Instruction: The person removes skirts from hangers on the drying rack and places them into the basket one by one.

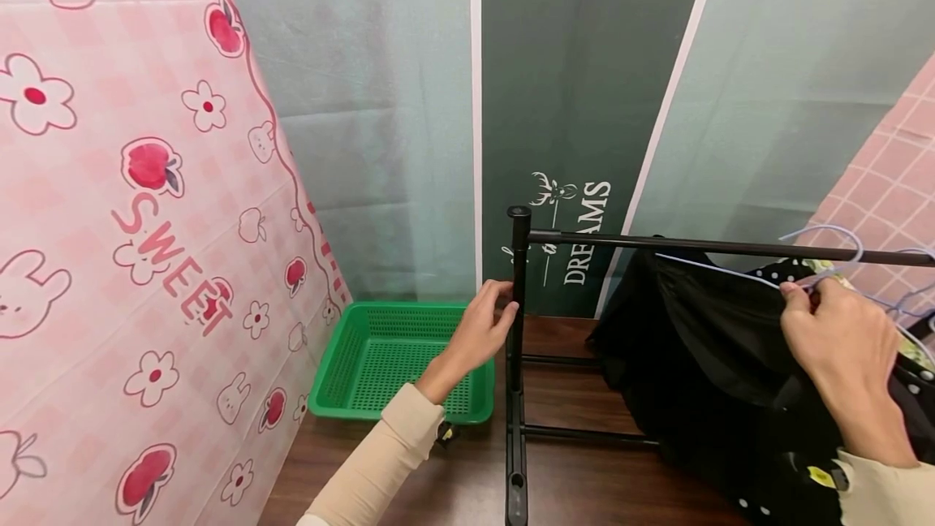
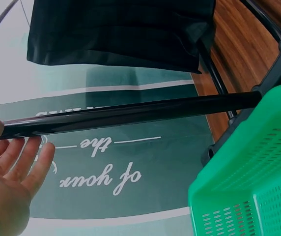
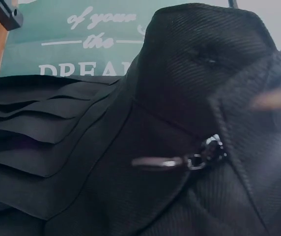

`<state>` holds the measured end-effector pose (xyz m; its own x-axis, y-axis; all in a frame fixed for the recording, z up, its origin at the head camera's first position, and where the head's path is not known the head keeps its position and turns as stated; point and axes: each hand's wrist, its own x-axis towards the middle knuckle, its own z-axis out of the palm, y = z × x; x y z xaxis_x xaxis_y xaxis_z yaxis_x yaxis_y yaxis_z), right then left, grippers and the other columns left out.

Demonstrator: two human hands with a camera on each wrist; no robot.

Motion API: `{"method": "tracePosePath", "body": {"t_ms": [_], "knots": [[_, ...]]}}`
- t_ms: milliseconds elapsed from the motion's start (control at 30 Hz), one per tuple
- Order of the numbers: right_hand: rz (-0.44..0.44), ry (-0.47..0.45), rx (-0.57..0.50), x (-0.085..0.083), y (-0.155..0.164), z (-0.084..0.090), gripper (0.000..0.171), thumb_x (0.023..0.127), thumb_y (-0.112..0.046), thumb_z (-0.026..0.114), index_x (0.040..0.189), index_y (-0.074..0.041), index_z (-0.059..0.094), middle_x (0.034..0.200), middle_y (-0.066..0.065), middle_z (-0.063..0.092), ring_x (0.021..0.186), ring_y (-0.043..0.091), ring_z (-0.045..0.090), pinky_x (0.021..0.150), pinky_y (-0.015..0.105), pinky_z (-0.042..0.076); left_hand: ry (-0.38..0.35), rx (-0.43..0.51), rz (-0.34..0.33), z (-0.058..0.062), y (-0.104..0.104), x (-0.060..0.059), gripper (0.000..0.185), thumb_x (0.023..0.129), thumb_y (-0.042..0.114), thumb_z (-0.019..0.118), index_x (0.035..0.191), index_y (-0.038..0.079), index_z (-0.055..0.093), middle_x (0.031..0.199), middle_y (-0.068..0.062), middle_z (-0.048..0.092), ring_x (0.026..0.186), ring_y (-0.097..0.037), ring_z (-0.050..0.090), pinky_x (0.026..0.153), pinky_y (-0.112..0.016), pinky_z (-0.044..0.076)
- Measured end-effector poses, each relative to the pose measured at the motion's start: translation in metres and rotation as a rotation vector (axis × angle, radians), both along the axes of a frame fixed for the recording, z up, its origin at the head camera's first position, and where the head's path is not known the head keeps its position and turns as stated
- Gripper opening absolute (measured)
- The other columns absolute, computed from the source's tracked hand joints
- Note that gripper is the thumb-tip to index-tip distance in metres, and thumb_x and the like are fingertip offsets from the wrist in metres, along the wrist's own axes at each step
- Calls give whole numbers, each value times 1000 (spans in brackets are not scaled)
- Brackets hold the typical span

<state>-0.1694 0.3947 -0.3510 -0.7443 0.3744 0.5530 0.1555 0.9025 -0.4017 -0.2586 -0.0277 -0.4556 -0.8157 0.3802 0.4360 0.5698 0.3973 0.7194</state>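
My left hand holds the upright post of a black clothes rack near its top. In the left wrist view, the thumb lies on one side of the pole and the fingers on the other. At the right, my right hand pinches a light purple wire hanger just below the rack's top rail. A black pleated skirt hangs beneath that hanger. Its pleats and a zipper pull show up close in the right wrist view, where the hand's grip is hidden.
On the wooden floor, a green plastic basket stands left of the rack. More hangers and a polka-dot garment are crowded at the right. Pink printed cloth covers the left side, and a green-grey curtain hangs behind.
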Motion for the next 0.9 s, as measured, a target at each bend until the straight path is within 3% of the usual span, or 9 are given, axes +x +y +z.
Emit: {"method": "tracePosePath", "body": {"t_ms": [200,433,600,900], "knots": [[26,75,20,-1,-1,-2,40,101,-27,61,78,6,63,73,37,60,68,66,52,45,54,26,23,22,16,0,1,0,27,115,21,51,138,8,56,126,-9,58,109,-21,67,91,-30,60],[57,140,51,0,-3,-3,35,99,-24,65,82,7,66,73,35,61,67,64,53,45,54,27,116,82,57,-2,3,1,11,113,15,52,120,6,55,109,-10,60,88,-24,64,76,-27,57],[75,151,57,1,-5,-1,35,99,-23,63,80,6,65,72,34,61,66,63,53,46,54,27,158,101,65,-1,4,3,12,112,14,54,121,6,59,106,-9,65,85,-18,65,72,-26,57],[118,181,69,4,-11,5,34,98,-23,65,79,6,65,74,32,61,68,62,54,48,54,28,222,131,37,3,6,6,14,112,13,54,121,5,63,100,-8,72,79,-20,70,66,-23,55]]}}
